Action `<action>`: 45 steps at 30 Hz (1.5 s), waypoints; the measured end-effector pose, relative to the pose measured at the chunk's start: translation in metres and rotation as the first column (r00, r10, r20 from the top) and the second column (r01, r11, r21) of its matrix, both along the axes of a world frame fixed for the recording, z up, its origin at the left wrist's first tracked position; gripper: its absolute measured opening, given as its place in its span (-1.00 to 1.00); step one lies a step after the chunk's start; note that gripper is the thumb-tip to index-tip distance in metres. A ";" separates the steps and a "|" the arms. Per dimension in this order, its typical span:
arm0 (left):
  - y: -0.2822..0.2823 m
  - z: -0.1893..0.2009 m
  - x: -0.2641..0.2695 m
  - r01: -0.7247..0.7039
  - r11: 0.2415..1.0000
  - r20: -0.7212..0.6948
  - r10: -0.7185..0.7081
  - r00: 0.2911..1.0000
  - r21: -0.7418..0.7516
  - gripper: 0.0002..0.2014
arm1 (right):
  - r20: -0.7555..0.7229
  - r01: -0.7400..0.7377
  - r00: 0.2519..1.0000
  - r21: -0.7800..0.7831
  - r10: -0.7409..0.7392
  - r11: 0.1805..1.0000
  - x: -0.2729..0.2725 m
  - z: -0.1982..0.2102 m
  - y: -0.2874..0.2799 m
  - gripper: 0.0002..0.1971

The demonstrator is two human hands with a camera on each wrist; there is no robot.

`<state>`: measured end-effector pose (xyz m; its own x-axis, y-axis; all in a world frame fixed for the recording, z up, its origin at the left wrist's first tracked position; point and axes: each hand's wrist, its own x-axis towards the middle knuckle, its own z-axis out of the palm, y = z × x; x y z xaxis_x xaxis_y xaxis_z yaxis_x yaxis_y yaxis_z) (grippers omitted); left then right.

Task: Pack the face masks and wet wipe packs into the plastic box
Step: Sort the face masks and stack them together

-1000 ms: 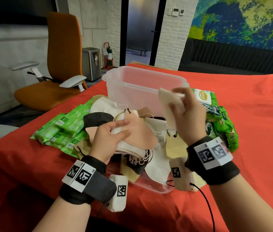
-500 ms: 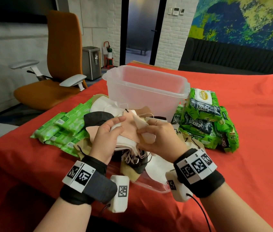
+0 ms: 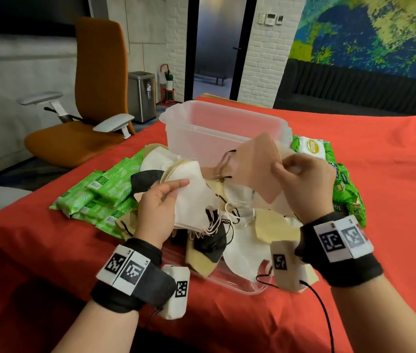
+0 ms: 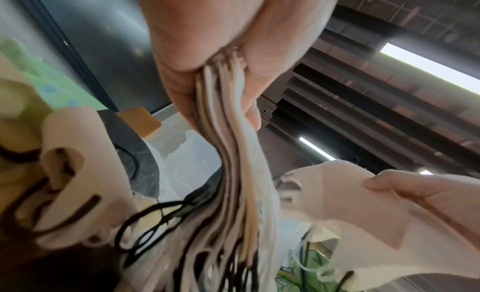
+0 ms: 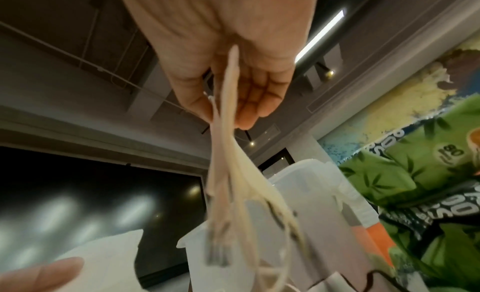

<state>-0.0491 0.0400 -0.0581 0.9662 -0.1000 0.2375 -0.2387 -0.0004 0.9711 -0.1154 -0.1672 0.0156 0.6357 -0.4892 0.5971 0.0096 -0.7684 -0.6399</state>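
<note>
My left hand (image 3: 162,200) grips a stack of folded face masks (image 3: 194,200), white on top; the left wrist view shows the stack's layered edges (image 4: 233,152) pinched between thumb and fingers. My right hand (image 3: 301,179) pinches a peach mask (image 3: 255,166) and holds it up in front of the clear plastic box (image 3: 201,133); in the right wrist view that peach mask (image 5: 226,132) hangs from the fingers. More loose masks (image 3: 242,248) lie heaped on a clear lid (image 3: 240,286). Light green wipe packs (image 3: 99,192) lie on the left, dark green ones (image 3: 344,189) on the right.
A red cloth (image 3: 393,187) covers the table. An orange office chair (image 3: 92,98) stands beyond the table's left edge, with a metal bin (image 3: 141,95) behind it. A cable (image 3: 324,314) trails from my right wrist.
My right hand came down from the box rim to the stack, pinched the peach top mask, and has lifted it up to the right. The white mask now tops the stack.
</note>
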 end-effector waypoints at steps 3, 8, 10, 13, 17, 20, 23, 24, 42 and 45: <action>-0.002 0.001 0.001 -0.035 0.998 0.003 0.035 0.999 0.057 -0.61 | -0.025 -0.080 0.997 -0.031 0.079 0.996 -0.003 0.004 -0.001 -0.89; 0.002 0.006 0.002 -0.088 0.985 0.053 0.081 0.995 0.147 -0.81 | -0.495 -0.500 0.774 -0.096 0.394 0.861 -0.009 0.007 0.004 -0.92; 0.003 0.011 -0.006 -0.016 0.990 0.074 0.006 0.997 0.138 -0.78 | -0.556 -0.540 0.724 -0.087 0.409 0.837 -0.007 0.005 0.006 -0.90; -0.001 0.018 -0.019 0.150 0.974 0.093 -0.168 0.981 0.172 -0.65 | -0.561 -0.556 0.721 -0.119 0.407 0.823 -0.003 0.002 0.012 -0.87; -0.010 0.018 -0.024 0.202 0.952 0.103 -0.230 0.968 0.231 -0.82 | -0.592 -0.549 0.725 -0.186 0.353 0.815 0.001 0.000 0.016 -0.88; -0.012 0.014 -0.022 0.176 0.957 0.075 -0.198 0.977 0.231 -0.75 | -0.588 -0.536 0.735 -0.195 0.339 0.821 -0.002 -0.001 0.016 -0.86; -0.013 0.012 -0.021 0.115 0.983 0.063 -0.125 0.990 0.145 -0.81 | -0.613 -0.510 0.724 -0.165 0.318 0.844 -0.005 -0.007 0.012 -0.74; -0.013 0.011 -0.020 0.085 0.992 0.053 -0.090 0.994 0.097 -0.83 | -0.620 -0.497 0.718 -0.137 0.317 0.857 -0.005 -0.009 0.010 -0.59; -0.016 0.003 -0.013 0.152 0.982 -0.038 -0.149 0.988 0.112 -0.83 | -0.497 -0.381 0.820 -0.107 0.282 0.918 -0.002 -0.001 0.015 -0.79; -0.011 0.003 -0.010 0.069 0.997 0.058 -0.072 0.996 0.045 -0.63 | -0.537 -0.335 0.815 -0.129 0.218 0.933 -0.004 -0.001 0.005 -0.88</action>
<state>-0.0593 0.0290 -0.0549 0.9409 -0.1783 0.2880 -0.2965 -0.0225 0.9548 -0.1195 -0.1624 0.0141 0.9644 -0.1479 0.2195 -0.0376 -0.8974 -0.4396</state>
